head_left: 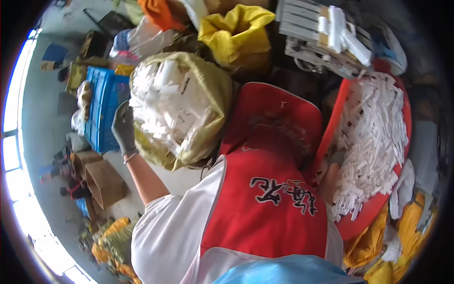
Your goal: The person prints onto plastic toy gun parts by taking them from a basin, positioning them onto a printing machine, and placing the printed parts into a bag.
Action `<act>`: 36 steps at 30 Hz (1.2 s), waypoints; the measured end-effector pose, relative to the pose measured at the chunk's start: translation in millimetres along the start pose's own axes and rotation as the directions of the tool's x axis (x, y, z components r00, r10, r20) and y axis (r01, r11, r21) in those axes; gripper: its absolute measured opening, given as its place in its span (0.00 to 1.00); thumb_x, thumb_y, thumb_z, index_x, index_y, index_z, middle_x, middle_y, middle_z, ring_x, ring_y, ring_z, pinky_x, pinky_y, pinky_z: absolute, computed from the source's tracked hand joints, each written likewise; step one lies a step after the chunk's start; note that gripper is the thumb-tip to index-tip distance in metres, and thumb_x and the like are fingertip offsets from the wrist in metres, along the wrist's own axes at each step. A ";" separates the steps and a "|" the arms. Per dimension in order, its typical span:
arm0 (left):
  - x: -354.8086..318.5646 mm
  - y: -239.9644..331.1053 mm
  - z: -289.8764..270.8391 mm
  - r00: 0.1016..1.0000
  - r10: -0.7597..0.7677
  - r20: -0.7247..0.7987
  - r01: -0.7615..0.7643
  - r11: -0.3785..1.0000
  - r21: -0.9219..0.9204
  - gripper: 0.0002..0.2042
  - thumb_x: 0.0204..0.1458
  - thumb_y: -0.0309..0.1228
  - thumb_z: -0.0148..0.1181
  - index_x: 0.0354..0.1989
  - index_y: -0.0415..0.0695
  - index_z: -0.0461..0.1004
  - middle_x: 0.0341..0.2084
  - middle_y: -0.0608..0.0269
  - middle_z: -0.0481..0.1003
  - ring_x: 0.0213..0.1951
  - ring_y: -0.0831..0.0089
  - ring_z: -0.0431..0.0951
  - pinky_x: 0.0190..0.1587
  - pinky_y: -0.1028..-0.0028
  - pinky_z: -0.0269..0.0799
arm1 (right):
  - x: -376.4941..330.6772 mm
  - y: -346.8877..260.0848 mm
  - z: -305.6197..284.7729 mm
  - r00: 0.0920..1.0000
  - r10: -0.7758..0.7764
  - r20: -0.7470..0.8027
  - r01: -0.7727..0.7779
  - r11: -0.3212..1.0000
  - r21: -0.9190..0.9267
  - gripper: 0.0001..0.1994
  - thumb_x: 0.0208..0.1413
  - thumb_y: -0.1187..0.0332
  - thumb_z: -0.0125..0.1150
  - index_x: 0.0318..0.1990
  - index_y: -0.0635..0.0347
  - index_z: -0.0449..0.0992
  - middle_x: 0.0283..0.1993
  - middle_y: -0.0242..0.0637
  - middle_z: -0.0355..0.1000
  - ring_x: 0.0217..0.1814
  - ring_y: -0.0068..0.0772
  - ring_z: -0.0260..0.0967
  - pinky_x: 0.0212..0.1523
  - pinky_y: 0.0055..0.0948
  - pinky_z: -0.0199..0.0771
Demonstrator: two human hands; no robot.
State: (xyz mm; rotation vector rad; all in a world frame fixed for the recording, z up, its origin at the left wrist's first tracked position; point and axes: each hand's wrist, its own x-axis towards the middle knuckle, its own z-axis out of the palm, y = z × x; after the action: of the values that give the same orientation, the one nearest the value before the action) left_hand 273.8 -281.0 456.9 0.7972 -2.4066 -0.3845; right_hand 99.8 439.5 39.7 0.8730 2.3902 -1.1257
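On the left, an olive-yellow woven sack (213, 111) stands wide at the mouth, filled with loose white plastic pieces (170, 102). My left hand (124, 128), in a grey glove, is closed at the sack's left rim, its fingers curled against the edge. To the right stands a red tub (407, 111) heaped with short white strips (371, 142). At the tub's near-left side, my gloved right hand (337, 157) reaches in over the wall among the strips. Its fingers are hidden there, so their grip does not show.
A blue crate (99, 109) stands left of the sack, with a cardboard box (105, 182) nearer me. Behind are a yellow sack (239, 35) and a grey slatted platform (302, 21) bearing white pieces. A red apron (265, 189) covers my front. Yellow sacks (369, 241) lie lower right.
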 end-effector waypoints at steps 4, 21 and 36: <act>31.0 41.4 28.3 0.983 0.183 -0.024 -0.184 0.978 -0.095 0.09 0.56 0.26 0.57 0.45 0.41 0.78 0.40 0.60 0.80 0.40 0.73 0.79 0.43 0.74 0.74 | -23.5 1.3 4.9 0.973 -0.096 -0.209 -0.014 0.883 -0.470 0.28 0.61 0.48 0.42 0.62 0.57 0.59 0.58 0.57 0.65 0.55 0.61 0.67 0.54 0.50 0.67; 83.9 322.3 175.6 0.624 0.766 0.154 -0.528 0.559 -0.639 0.12 0.50 0.31 0.63 0.42 0.42 0.77 0.40 0.56 0.79 0.44 0.59 0.78 0.47 0.67 0.72 | -173.8 -106.6 -94.8 0.985 -0.174 0.017 0.155 0.909 0.386 0.26 0.60 0.56 0.56 0.62 0.60 0.63 0.50 0.39 0.71 0.47 0.29 0.69 0.51 0.29 0.70; 97.8 387.9 210.5 0.407 0.878 0.251 -0.507 0.446 -0.737 0.15 0.46 0.36 0.67 0.41 0.44 0.76 0.35 0.53 0.78 0.38 0.56 0.79 0.41 0.66 0.74 | -175.9 -251.2 -144.4 0.784 -0.571 -0.243 0.442 0.239 0.864 0.22 0.67 0.65 0.43 0.66 0.60 0.56 0.64 0.30 0.58 0.62 0.24 0.59 0.60 0.27 0.61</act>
State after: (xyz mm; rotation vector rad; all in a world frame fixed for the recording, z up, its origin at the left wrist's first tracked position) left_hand -92.9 -19.8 497.1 -0.8637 -2.6523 -1.0247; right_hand 56.0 362.1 366.8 0.1297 1.8212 -2.7958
